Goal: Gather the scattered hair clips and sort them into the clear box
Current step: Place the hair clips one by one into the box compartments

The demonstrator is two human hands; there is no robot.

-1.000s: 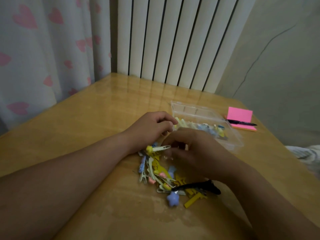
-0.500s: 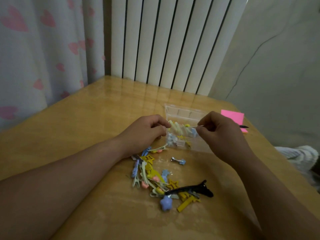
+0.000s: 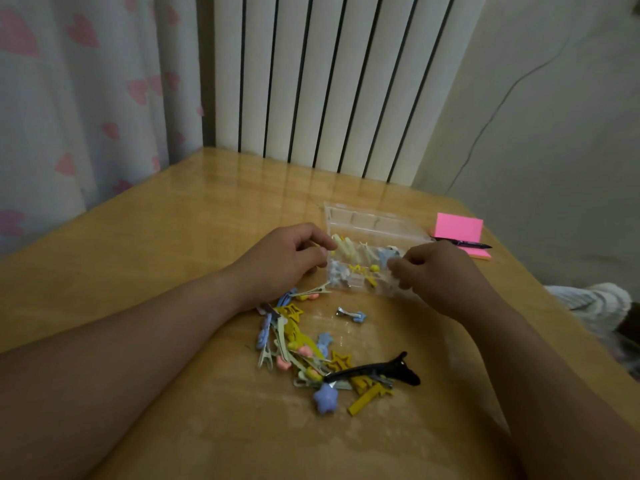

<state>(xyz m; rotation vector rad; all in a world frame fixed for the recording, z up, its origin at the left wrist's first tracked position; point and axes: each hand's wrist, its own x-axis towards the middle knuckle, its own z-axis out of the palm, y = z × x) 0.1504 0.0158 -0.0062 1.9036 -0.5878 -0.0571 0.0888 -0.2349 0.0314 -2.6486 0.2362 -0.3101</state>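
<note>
Bare forearms; bare hands, left [image 3: 284, 261] and right [image 3: 440, 275].

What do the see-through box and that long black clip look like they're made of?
The clear box looks like glossy plastic: the clips inside show through its walls. The long black clip seems glossy hard plastic, judging by highlights along its top, though painted metal is possible.

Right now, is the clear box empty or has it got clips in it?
Partly filled: the clear box holds yellow and blue hair clips; a pile lies on the table.
</note>
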